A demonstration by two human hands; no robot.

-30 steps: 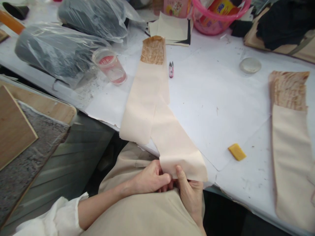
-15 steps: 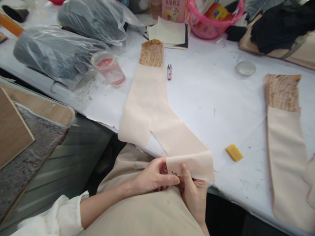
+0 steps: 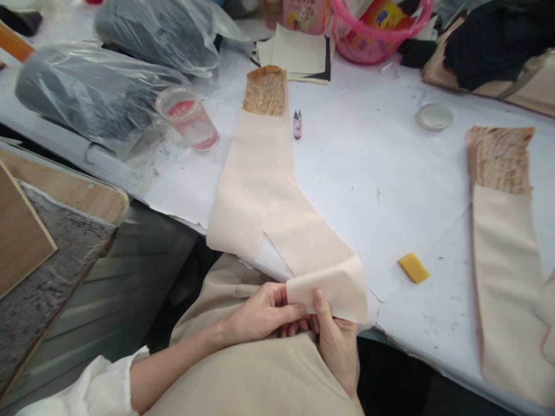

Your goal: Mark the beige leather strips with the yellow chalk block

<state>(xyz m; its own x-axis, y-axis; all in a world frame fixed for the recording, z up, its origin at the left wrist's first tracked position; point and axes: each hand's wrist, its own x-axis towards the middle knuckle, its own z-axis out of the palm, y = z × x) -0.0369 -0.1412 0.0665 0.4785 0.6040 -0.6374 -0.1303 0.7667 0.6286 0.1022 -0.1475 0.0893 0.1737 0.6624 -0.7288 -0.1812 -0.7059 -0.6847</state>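
Note:
A beige strip of leather-like material point(image 3: 316, 231) runs from the table over its front edge to my lap, its near end folded up. My left hand point(image 3: 269, 312) pinches the left side of that fold, thumb in front and fingers partly hidden behind. On the lower middle of the fold, my right hand point(image 3: 336, 341) presses its thumb, its other fingers out of sight beneath. Another beige piece point(image 3: 243, 173) lies alongside on the table, with a brown, wrinkled end point(image 3: 265, 92) at the top.
Pink-handled thread snips point(image 3: 297, 125) and a yellow block point(image 3: 413, 268) lie on the white table. A clear cup point(image 3: 188, 119) leans beside plastic-wrapped grey rolls point(image 3: 87, 95). Further right are a round clear lid point(image 3: 434, 117), a pink basket point(image 3: 359, 49) and more beige strips point(image 3: 503, 277).
Both hands have shifted slightly left with the folded end. Small dark marks that showed near my left thumb are now covered. The view has moved a little.

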